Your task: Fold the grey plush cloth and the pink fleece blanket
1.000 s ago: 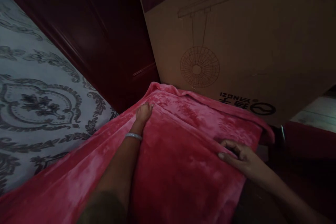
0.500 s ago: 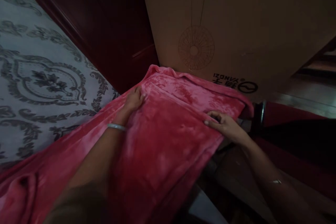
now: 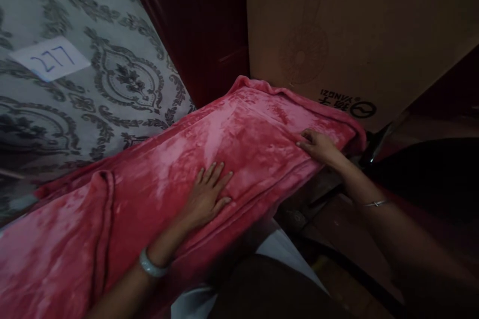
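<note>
A plush pink-and-red blanket (image 3: 247, 159) lies spread in front of me, with one layer folded over another near its far end. My left hand (image 3: 207, 194) rests flat on the middle of it, fingers spread, a pale bangle on the wrist. Farther off, near the far right edge of the fold, my right hand (image 3: 318, 145) has its thumb and fingers curled together on the fabric. On that wrist is a thin silvery bracelet (image 3: 376, 203). At the near left, another folded edge of the blanket forms a dark-lined ridge.
A large cardboard box (image 3: 359, 25) with a fan drawing stands against the blanket's far end. Beside it rises a dark red wooden panel (image 3: 209, 25). Patterned wallpaper (image 3: 138, 79) covers the left, bearing a paper marked 277 (image 3: 52, 59). Something black (image 3: 434, 184) is at right.
My left hand has left the far left edge of the fold and come nearer, flattening on the blanket. My right hand stays by the fold's right edge. The view has swung left.
</note>
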The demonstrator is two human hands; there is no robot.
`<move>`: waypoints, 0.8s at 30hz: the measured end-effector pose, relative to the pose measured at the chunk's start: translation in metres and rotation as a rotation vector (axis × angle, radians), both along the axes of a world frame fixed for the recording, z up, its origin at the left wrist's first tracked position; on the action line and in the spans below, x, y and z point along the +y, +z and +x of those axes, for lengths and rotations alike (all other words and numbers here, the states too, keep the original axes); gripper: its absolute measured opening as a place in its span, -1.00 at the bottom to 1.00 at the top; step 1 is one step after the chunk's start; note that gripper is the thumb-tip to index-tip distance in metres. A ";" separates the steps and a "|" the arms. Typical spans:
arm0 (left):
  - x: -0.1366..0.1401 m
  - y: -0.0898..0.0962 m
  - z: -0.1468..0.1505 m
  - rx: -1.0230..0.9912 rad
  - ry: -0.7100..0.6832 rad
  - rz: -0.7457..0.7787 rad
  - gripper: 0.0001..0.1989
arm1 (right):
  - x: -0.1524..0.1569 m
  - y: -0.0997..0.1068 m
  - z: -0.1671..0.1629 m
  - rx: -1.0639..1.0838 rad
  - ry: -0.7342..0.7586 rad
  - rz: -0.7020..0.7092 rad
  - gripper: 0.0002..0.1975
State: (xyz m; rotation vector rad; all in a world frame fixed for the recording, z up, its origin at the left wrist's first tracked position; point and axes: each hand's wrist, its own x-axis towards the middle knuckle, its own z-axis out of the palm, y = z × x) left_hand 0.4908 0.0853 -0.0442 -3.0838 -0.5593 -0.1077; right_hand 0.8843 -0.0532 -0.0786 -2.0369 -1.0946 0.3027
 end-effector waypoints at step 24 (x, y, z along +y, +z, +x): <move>-0.039 0.025 -0.067 -0.104 0.270 -0.279 -0.39 | 0.054 -0.038 -0.124 -0.782 0.378 -0.020 -0.40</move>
